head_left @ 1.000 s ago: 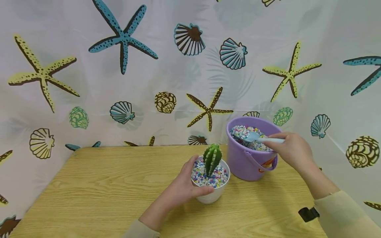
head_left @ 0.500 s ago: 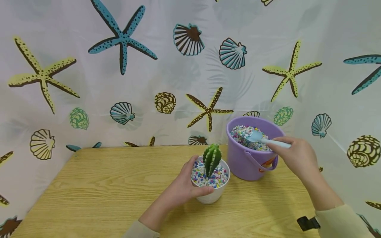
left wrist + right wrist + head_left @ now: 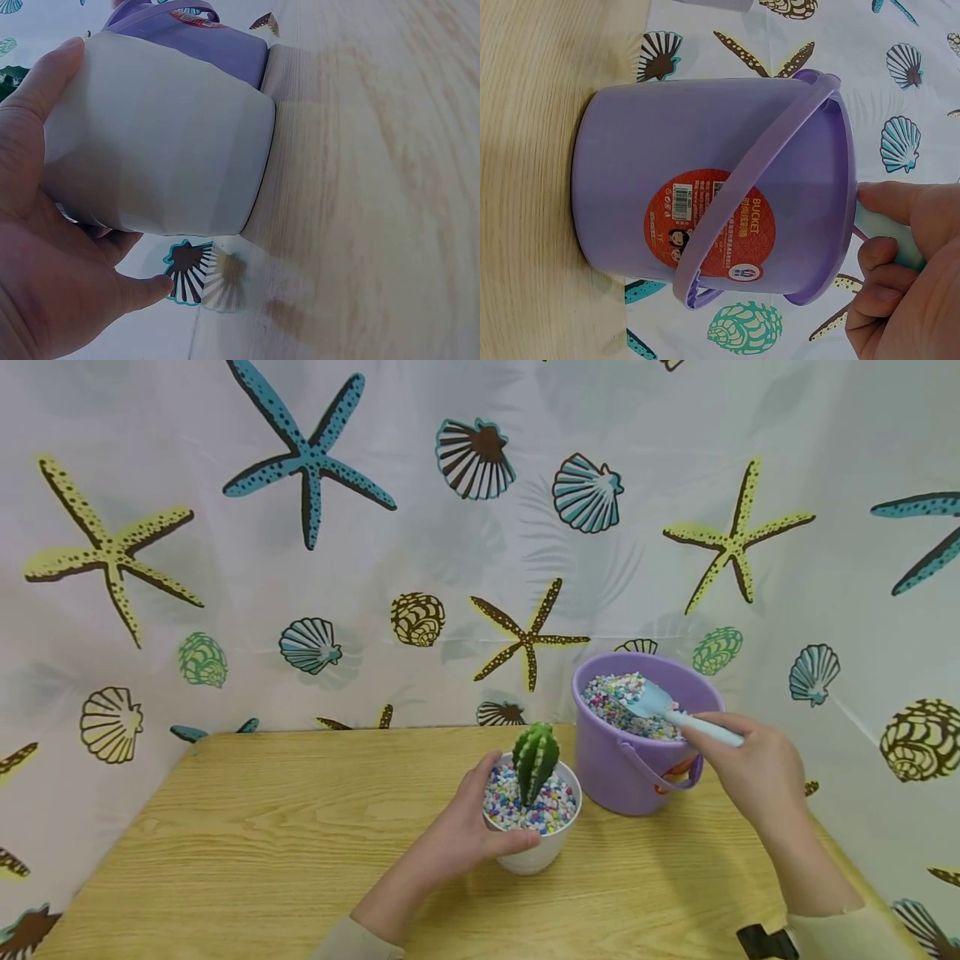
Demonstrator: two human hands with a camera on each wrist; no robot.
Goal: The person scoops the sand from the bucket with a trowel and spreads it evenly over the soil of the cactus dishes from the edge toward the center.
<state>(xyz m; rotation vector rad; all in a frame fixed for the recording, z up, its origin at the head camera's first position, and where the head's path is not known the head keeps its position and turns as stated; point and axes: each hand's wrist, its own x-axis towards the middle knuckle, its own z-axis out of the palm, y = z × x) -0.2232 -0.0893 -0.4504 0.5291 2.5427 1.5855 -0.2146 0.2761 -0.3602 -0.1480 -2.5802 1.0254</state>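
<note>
My left hand (image 3: pixel 468 827) holds the side of a white pot (image 3: pixel 534 857), thumb in front and fingers behind its rim. A green cactus (image 3: pixel 536 762) stands upright in the pot among small multicoloured pebbles (image 3: pixel 551 802). With its fingers curled, my right hand (image 3: pixel 757 764) grips the handle of a light blue scoop (image 3: pixel 705 727). The scoop's blade lies over the pebbles inside a purple bucket (image 3: pixel 617 781), close to their surface. In the right wrist view the fingers (image 3: pixel 885 289) are right at the bucket's rim, and the bucket hides the scoop's blade.
The bucket's handle (image 3: pixel 757 161) hangs down its front, across a red label (image 3: pixel 667 225). Both containers stand on a wooden table (image 3: pixel 300 843). A white curtain (image 3: pixel 375 552) with starfish and shell prints rises behind the table and along its right side.
My right hand has drawn back to the right and slightly down, pulling the scoop's blade rightward over the pebbles in the bucket. My left hand and the pot stay in place.
</note>
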